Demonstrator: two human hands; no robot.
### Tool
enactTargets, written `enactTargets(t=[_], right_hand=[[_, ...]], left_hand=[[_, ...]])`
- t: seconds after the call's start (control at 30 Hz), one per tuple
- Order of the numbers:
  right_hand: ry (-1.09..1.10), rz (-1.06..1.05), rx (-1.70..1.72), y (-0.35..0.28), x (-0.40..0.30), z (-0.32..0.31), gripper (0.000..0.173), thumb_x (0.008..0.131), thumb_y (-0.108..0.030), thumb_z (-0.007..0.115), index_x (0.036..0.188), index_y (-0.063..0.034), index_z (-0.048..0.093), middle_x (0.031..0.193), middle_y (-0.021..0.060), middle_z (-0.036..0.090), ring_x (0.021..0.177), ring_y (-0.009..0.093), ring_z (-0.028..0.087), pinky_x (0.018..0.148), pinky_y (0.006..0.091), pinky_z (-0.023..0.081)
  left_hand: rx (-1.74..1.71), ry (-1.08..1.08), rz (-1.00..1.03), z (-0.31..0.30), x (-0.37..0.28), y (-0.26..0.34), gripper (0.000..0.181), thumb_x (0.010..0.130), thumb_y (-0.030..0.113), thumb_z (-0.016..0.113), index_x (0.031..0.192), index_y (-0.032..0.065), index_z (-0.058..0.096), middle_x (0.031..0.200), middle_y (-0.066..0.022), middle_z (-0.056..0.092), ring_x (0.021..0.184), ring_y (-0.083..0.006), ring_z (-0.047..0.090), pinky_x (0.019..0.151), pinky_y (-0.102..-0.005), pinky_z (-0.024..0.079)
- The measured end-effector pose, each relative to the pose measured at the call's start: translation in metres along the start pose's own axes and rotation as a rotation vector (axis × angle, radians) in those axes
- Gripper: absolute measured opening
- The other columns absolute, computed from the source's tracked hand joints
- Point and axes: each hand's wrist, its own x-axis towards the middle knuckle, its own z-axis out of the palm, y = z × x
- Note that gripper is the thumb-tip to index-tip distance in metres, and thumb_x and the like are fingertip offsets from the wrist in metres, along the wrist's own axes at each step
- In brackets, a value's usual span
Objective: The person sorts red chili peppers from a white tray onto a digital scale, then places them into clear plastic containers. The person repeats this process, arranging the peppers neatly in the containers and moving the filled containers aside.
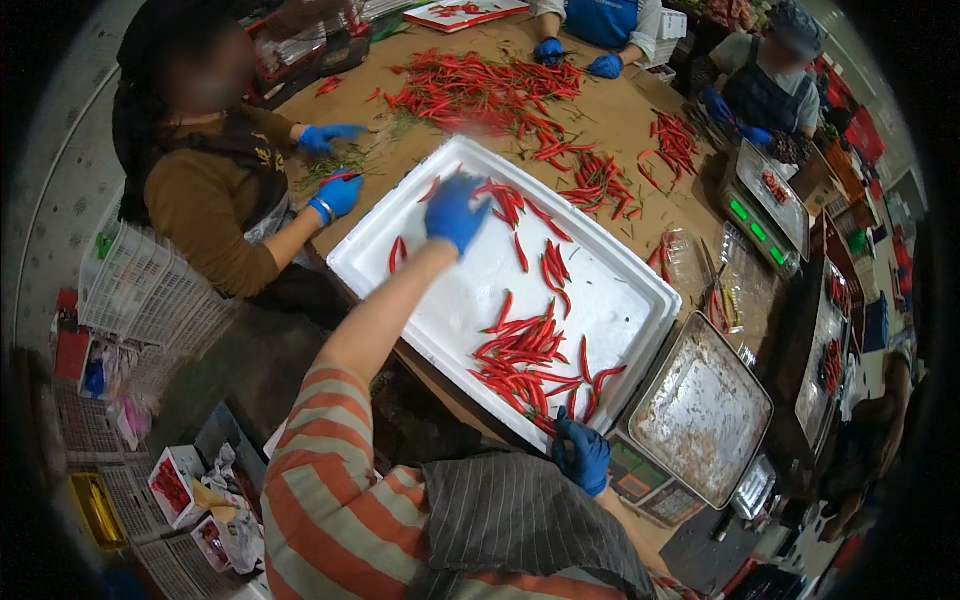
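Observation:
A white foam tray (600, 307) lies before me on the table, holding loose red chillies. My left hand (457, 211), in a blue glove, is blurred over the tray's far left part, beside a small group of chillies (507, 201). Whether it grasps any is hidden by the blur. At the near right rim is my right hand (581, 452), also blue-gloved, its fingers bent close to the chilli tips. I cannot tell if it holds the rim or a chilli. A larger heap of chillies (525, 352) lies in the tray's near part.
A worn metal pan scale (701, 409) adjoins the tray's right side. Beyond the tray, a big chilli pile (480, 90) covers the brown table (330, 105). Co-workers' gloved hands (337, 196) work at the left and far sides. Another scale (761, 217) and clear plastic boxes (686, 259) are at right.

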Motion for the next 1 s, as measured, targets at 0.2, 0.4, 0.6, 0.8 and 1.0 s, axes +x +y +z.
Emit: enactTargets(t=[0.2, 0.4, 0.6, 0.8, 1.0], right_hand=[[-0.030, 0.024, -0.066, 0.006, -0.004, 0.000, 0.050, 0.070, -0.010, 0.067, 0.119, -0.0148, 0.054, 0.077, 0.0085, 0.062, 0.061, 0.028, 0.058, 0.055, 0.0360, 0.046], [-0.062, 0.074, -0.010, 0.005, -0.004, 0.003, 0.049, 0.072, -0.013, 0.066, 0.119, -0.0165, 0.053, 0.069, 0.0077, 0.060, 0.055, 0.027, 0.056, 0.050, 0.0380, 0.045], [-0.063, 0.027, -0.093, 0.003, 0.001, 0.000, 0.052, 0.072, -0.016, 0.066, 0.122, -0.0171, 0.053, 0.065, 0.0055, 0.058, 0.052, 0.025, 0.054, 0.048, 0.0368, 0.043], [-0.066, 0.033, -0.057, 0.006, -0.005, 0.004, 0.050, 0.072, -0.016, 0.066, 0.120, -0.0166, 0.054, 0.066, 0.0064, 0.059, 0.054, 0.027, 0.056, 0.049, 0.0367, 0.044], [-0.083, 0.060, -0.084, 0.002, -0.005, 0.006, 0.048, 0.072, -0.015, 0.066, 0.119, -0.0158, 0.054, 0.067, 0.0070, 0.059, 0.053, 0.028, 0.055, 0.048, 0.0389, 0.043]], left_hand=[[0.481, -0.352, -0.503, 0.027, 0.045, -0.003, 0.046, 0.078, 0.051, 0.056, 0.115, 0.0249, 0.059, 0.109, -0.0096, 0.058, 0.104, -0.0292, 0.051, 0.089, -0.0425, 0.041], [0.283, -0.336, -0.530, 0.046, 0.041, 0.028, 0.041, 0.069, 0.056, 0.065, 0.098, 0.0275, 0.067, 0.107, -0.0092, 0.057, 0.102, -0.0291, 0.053, 0.087, -0.0453, 0.041], [-0.225, -0.390, -0.143, 0.063, -0.005, 0.068, 0.036, 0.065, 0.030, 0.073, 0.097, 0.0146, 0.065, 0.113, -0.0132, 0.056, 0.100, -0.0296, 0.055, 0.086, -0.0401, 0.045], [-0.445, -0.697, 0.253, 0.018, -0.070, 0.118, 0.042, 0.073, 0.025, 0.069, 0.112, 0.0143, 0.058, 0.121, -0.0169, 0.050, 0.109, -0.0325, 0.050, 0.094, -0.0395, 0.040], [-0.475, -0.645, 0.290, -0.030, -0.070, 0.121, 0.050, 0.079, 0.027, 0.064, 0.125, 0.0117, 0.049, 0.127, -0.0163, 0.047, 0.116, -0.0318, 0.046, 0.098, -0.0397, 0.037]])
